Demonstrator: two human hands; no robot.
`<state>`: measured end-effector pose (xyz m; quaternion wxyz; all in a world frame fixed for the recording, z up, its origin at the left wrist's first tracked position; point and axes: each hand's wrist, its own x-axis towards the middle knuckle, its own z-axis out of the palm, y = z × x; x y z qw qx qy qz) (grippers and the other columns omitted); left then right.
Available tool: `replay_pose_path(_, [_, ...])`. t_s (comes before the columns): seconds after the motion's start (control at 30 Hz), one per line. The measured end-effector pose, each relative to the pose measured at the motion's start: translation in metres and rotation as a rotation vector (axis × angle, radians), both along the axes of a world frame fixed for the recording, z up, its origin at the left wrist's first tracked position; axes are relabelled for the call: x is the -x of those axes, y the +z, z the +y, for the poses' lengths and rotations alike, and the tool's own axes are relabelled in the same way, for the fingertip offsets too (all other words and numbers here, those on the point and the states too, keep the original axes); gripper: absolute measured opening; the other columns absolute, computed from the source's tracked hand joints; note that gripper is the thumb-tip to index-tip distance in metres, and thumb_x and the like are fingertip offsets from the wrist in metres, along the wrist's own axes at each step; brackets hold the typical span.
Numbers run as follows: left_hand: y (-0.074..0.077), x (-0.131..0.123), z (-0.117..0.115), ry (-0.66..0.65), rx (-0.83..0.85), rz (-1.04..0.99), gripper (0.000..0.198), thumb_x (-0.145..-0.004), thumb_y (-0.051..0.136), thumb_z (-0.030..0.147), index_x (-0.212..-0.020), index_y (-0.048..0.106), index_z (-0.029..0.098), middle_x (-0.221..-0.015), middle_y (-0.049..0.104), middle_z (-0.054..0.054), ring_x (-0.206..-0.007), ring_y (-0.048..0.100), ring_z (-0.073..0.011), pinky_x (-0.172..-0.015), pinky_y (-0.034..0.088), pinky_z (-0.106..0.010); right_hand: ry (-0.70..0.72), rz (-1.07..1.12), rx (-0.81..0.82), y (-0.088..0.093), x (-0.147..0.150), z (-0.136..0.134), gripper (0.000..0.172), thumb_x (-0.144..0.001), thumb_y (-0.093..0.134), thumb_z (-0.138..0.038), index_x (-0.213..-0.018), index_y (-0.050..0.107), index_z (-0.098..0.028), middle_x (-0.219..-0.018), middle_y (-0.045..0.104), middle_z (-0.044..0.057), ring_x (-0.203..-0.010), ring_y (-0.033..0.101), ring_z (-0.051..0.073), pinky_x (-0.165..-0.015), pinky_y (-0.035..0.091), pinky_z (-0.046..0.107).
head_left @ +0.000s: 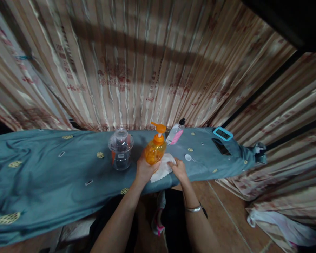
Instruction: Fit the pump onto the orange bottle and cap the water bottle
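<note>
An orange pump bottle (pixel 155 151) stands tilted slightly to the right in my left hand (pixel 144 170), whose fingers wrap round its lower body. My right hand (pixel 179 169) pinches a white cloth (pixel 163 168) that lies against the bottle's right side and hangs toward the table's front edge. Just behind the bottle, to its right, is a clear bottle (pixel 175 133) with a black cap and a pink label. A clear plastic container (pixel 121 151) stands left of my left hand, with a smaller clear vessel at its top.
Green patterned fabric covers the narrow table (pixel 76 158). At its right lie a dark phone (pixel 221 147), a blue-rimmed device (pixel 223 134) and a small white disc (pixel 188 157). Pleated curtains (pixel 137 70) hang right behind. A white cloth bundle (pixel 284 226) is low at the right.
</note>
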<state>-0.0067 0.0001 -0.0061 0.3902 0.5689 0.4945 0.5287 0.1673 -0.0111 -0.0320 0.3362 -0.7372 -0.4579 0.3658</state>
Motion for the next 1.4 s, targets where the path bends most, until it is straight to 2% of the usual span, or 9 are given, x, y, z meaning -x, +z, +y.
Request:
replay_pose_path(0.1, [0.0, 0.0, -0.002, -0.004, -0.006, -0.001, 0.053, -0.058, 0.077, 0.019, -0.107, 0.057, 0.018, -0.103, 0.072, -0.006, -0.095, 0.069, -0.023, -0.086, 0.055, -0.036, -0.118, 0.232, -0.124, 0.011, -0.003, -0.004, 0.035, -0.087, 0.055, -0.044, -0.107, 0.057, -0.015, -0.102, 0.06, 0.004, -0.087, 0.059, 0.013, -0.076, 0.052, 0.033])
replay_pose_path(0.23, [-0.001, -0.004, -0.004, -0.044, -0.015, -0.019, 0.057, -0.058, 0.078, 0.017, -0.111, 0.057, 0.018, -0.103, 0.073, -0.005, -0.095, 0.07, -0.0219, -0.086, 0.055, -0.035, -0.183, 0.491, -0.325, 0.048, 0.004, -0.015, 0.039, -0.088, 0.051, -0.048, -0.108, 0.055, -0.016, -0.098, 0.06, 0.004, -0.08, 0.058, 0.011, -0.072, 0.051, 0.031])
replay_pose_path(0.37, [-0.001, -0.004, -0.003, -0.058, -0.003, -0.04, 0.06, -0.058, 0.078, 0.017, -0.114, 0.056, 0.019, -0.106, 0.073, -0.005, -0.096, 0.07, -0.0218, -0.088, 0.055, -0.035, -0.055, 0.589, -0.527, 0.092, 0.028, -0.026, 0.045, -0.077, 0.058, -0.056, -0.103, 0.058, -0.02, -0.098, 0.064, 0.004, -0.088, 0.062, 0.016, -0.08, 0.051, 0.037])
replay_pose_path(0.47, [-0.002, -0.004, -0.002, -0.06, 0.008, -0.063, 0.058, -0.06, 0.076, 0.018, -0.113, 0.055, 0.018, -0.103, 0.073, -0.006, -0.093, 0.07, -0.0219, -0.086, 0.056, -0.035, 0.098, 0.518, -0.635, 0.106, 0.052, -0.025, 0.051, -0.077, 0.048, -0.067, -0.097, 0.062, -0.022, -0.113, 0.063, 0.006, -0.108, 0.058, 0.02, -0.097, 0.044, 0.038])
replay_pose_path(0.57, [-0.005, -0.006, -0.001, -0.089, 0.02, -0.11, 0.055, -0.06, 0.074, 0.018, -0.112, 0.054, 0.018, -0.1, 0.073, -0.006, -0.088, 0.071, -0.022, -0.081, 0.057, -0.035, 0.079, 0.331, -0.724, 0.108, 0.068, -0.016, 0.037, -0.077, 0.059, -0.051, -0.099, 0.058, -0.023, -0.113, 0.061, 0.004, -0.109, 0.056, 0.017, -0.101, 0.04, 0.035])
replay_pose_path(0.67, [-0.008, -0.008, -0.001, -0.126, 0.023, -0.179, 0.062, -0.059, 0.075, 0.019, -0.117, 0.05, 0.018, -0.107, 0.071, -0.007, -0.093, 0.07, -0.0228, -0.083, 0.056, -0.035, -0.004, 0.141, -0.75, 0.111, 0.074, -0.003, 0.047, -0.071, 0.068, -0.036, -0.112, 0.047, -0.024, -0.108, 0.063, 0.002, -0.099, 0.059, 0.016, -0.091, 0.044, 0.032])
replay_pose_path(0.9, [-0.002, -0.005, -0.004, -0.13, 0.034, -0.148, 0.062, -0.06, 0.074, 0.019, -0.117, 0.05, 0.018, -0.107, 0.07, -0.006, -0.095, 0.069, -0.0229, -0.082, 0.057, -0.034, 0.019, -0.143, -0.656, 0.122, 0.084, 0.017, 0.022, -0.075, 0.06, -0.04, -0.088, 0.06, -0.022, -0.078, 0.061, 0.0, -0.081, 0.056, 0.019, -0.077, 0.04, 0.033])
replay_pose_path(1.2, [-0.002, -0.01, -0.005, -0.175, 0.038, -0.22, 0.067, -0.059, 0.077, 0.021, -0.119, 0.049, 0.018, -0.113, 0.069, -0.008, -0.099, 0.069, -0.0228, -0.085, 0.056, -0.032, -0.002, -0.013, -0.673, 0.098, 0.081, -0.004, 0.042, -0.081, 0.058, -0.039, -0.118, 0.05, -0.022, -0.111, 0.06, 0.006, -0.104, 0.054, 0.02, -0.092, 0.039, 0.034])
replay_pose_path(1.4, [0.001, -0.005, -0.003, -0.126, 0.021, -0.083, 0.057, -0.062, 0.072, 0.017, -0.115, 0.052, 0.018, -0.104, 0.072, -0.005, -0.091, 0.07, -0.0206, -0.081, 0.057, -0.033, 0.048, 0.294, -0.662, 0.076, 0.071, -0.006, 0.047, -0.086, 0.048, -0.052, -0.123, 0.052, -0.023, -0.126, 0.058, 0.004, -0.119, 0.051, 0.016, -0.106, 0.034, 0.034])
